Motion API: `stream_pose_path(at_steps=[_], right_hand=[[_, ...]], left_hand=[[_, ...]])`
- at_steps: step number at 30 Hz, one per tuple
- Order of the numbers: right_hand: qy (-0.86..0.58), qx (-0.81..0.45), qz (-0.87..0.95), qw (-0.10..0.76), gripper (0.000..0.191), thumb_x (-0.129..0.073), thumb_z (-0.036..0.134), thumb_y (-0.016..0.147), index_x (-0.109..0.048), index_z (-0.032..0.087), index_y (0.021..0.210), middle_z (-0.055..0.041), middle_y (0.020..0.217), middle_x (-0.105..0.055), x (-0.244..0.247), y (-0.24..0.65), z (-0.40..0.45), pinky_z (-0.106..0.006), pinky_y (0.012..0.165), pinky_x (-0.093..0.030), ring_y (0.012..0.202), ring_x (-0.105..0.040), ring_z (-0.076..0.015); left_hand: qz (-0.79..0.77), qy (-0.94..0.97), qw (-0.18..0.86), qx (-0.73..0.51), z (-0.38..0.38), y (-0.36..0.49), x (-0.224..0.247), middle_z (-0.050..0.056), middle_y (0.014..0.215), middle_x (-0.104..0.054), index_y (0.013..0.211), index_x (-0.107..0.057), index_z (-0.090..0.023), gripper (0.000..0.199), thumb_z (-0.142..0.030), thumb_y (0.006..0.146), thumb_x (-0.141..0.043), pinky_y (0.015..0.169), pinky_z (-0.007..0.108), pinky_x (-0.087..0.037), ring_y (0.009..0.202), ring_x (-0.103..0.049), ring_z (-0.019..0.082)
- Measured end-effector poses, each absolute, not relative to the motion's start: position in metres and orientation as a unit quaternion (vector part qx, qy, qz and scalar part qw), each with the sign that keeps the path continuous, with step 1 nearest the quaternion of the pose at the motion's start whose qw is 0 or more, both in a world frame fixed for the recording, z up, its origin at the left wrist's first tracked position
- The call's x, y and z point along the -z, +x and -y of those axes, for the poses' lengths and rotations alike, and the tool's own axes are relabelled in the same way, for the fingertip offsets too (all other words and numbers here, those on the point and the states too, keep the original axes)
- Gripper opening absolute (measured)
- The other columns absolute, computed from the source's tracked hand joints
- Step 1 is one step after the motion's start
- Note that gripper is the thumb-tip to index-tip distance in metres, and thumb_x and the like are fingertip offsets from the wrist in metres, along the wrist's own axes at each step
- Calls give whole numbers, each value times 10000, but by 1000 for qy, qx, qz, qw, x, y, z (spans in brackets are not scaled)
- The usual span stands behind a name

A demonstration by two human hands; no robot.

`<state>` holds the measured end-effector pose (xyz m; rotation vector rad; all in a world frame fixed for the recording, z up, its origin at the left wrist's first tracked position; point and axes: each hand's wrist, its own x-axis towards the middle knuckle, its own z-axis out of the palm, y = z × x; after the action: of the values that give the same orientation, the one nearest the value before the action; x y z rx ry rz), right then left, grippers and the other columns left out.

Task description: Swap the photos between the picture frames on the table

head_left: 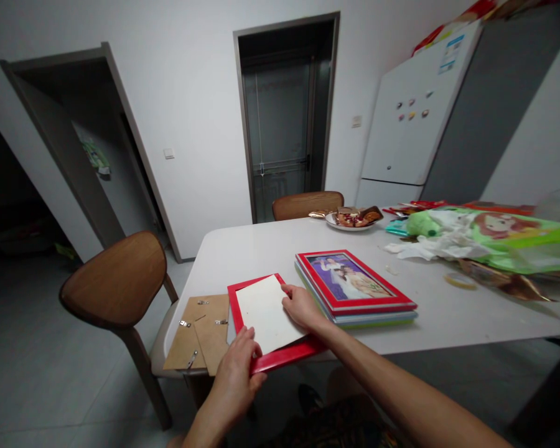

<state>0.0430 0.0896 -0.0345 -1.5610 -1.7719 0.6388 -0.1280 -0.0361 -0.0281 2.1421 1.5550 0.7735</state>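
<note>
A red picture frame [292,356] lies at the table's near edge, with a white sheet [267,314] tilted inside it. My left hand [237,367] grips the frame's near left corner, thumb at the near edge and fingers over the side. My right hand [302,308] pinches the sheet's right edge. Left of the frame lies a brown backing board [182,339] with metal clips and a stand flap. To the right is a stack of frames [354,314], topped by a red one with a photo [348,277] of people in pale clothes.
Across the table [242,239] stands a plate of food [352,219]. Bags and crumpled tissues [452,233] cover its right side, near a tape roll [461,282]. Wooden chairs stand at the left [116,280] and far side [308,204].
</note>
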Motion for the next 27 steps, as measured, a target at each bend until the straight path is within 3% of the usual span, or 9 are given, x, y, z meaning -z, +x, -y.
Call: stream_pose_path(at_steps=[5, 10, 13, 16, 19, 23, 27], right_hand=[[-576, -146, 745, 304, 411, -447, 112, 695, -530, 104, 1098, -135, 1170, -491, 36, 40, -81, -304, 908, -280, 1086, -391, -232], [-550, -98, 790, 251, 292, -453, 161, 725, -594, 160, 982, -105, 1110, -519, 38, 38, -70, -322, 871, -297, 1037, -397, -229], [-541, -58, 807, 228, 302, -450, 221, 752, -573, 182, 1025, -103, 1153, -491, 33, 31, -54, -352, 855, -289, 1041, -393, -237], [-477, -81, 844, 231, 311, -422, 280, 785, -557, 199, 1053, -83, 1105, -529, 21, 11, -32, -332, 840, -292, 1011, -422, -211], [-406, -112, 881, 217, 309, -418, 337, 784, -555, 212, 1031, -64, 971, -588, 10, -22, -10, -331, 794, -315, 917, -467, -199], [-391, -94, 895, 192, 424, -481, 485, 696, -564, 170, 966, -107, 905, -587, 10, -67, 2, -415, 782, -316, 895, -463, -258], [-402, -109, 884, 210, 493, -588, 430, 589, -544, 176, 1009, -120, 944, -539, 18, -88, 0, -426, 776, -332, 903, -449, -267]], left_hand=[[-554, 770, 184, -256, 36, -130, 25, 113, 1219, -487, 756, -525, -194, 263, -18, 572, -590, 954, 435, -315, 1192, -354, 255], [-561, 776, 198, -211, 45, -132, 17, 100, 1242, -467, 804, -539, -186, 261, -54, 584, -582, 981, 414, -290, 1216, -316, 244], [-568, 767, 199, -222, 53, -153, 20, 88, 1318, -374, 987, -523, -201, 429, -66, 583, -568, 1003, 413, -256, 1232, -285, 232], [-630, 739, 133, -200, 54, -195, 31, 99, 1348, -317, 1165, -428, -205, 664, -90, 536, -607, 1015, 448, -204, 1252, -230, 257], [-729, 667, 54, -141, 48, -237, 45, 149, 1334, -325, 1185, -414, -134, 646, -171, 570, -610, 998, 456, -227, 1243, -239, 286], [-750, 647, 35, -131, 42, -261, 58, 168, 1318, -341, 1186, -404, -74, 564, -230, 662, -543, 982, 326, -292, 1204, -337, 232], [-750, 645, 0, -143, 44, -263, 60, 180, 1235, -448, 1115, -483, -66, 506, -261, 656, -568, 949, 348, -341, 1128, -437, 260]])
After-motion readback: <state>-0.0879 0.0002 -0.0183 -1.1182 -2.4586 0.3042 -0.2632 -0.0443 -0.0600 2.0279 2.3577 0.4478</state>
